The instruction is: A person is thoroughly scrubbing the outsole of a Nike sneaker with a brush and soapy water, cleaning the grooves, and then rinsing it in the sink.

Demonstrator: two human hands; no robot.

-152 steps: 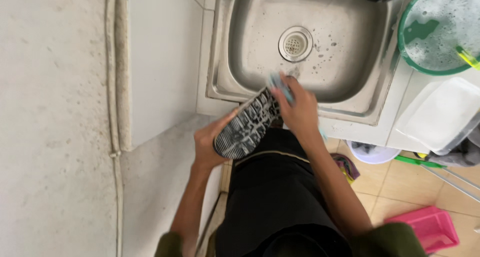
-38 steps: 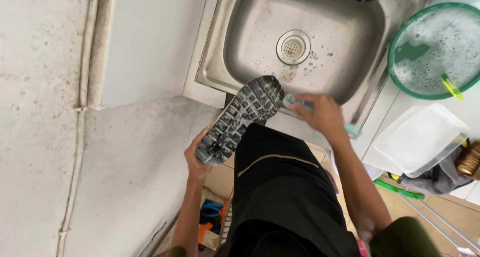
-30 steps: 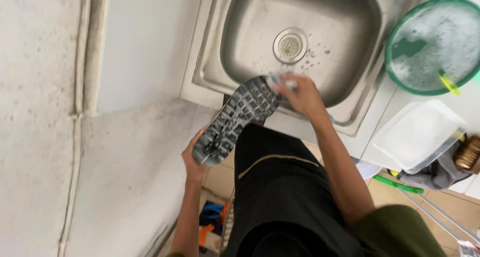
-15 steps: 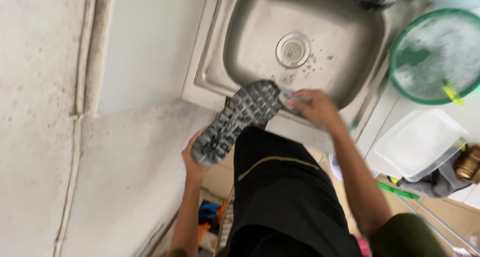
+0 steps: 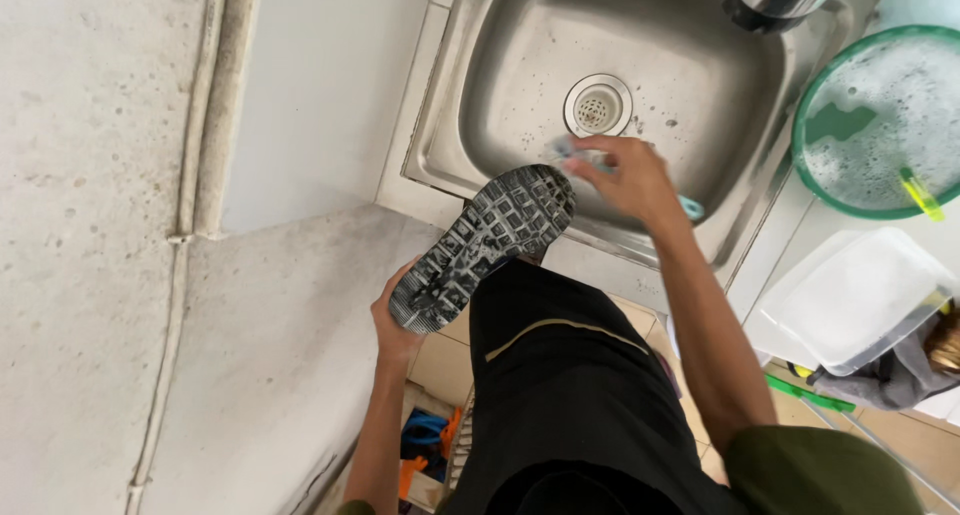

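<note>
My left hand (image 5: 395, 327) grips the heel end of a shoe (image 5: 487, 242) turned sole-up, its grey treaded sole wet and soapy. The toe reaches over the front rim of a steel sink (image 5: 500, 85). My right hand (image 5: 628, 180) is closed on a light blue brush (image 5: 688, 208) right at the toe of the sole; the brush head is blurred and mostly hidden by my fingers.
A round drain (image 5: 598, 105) sits mid-sink. A green basin of sudsy water (image 5: 880, 125) stands to the right, a yellow-green stick in it. A clear plastic tub (image 5: 860, 295) lies below it. A grey wall (image 5: 100, 225) fills the left. Orange and blue items (image 5: 425, 445) lie on the floor.
My right hand with the brush has slid back and forth along the toe end of the sole. The left hand has kept the shoe held sole-up over the sink rim.
</note>
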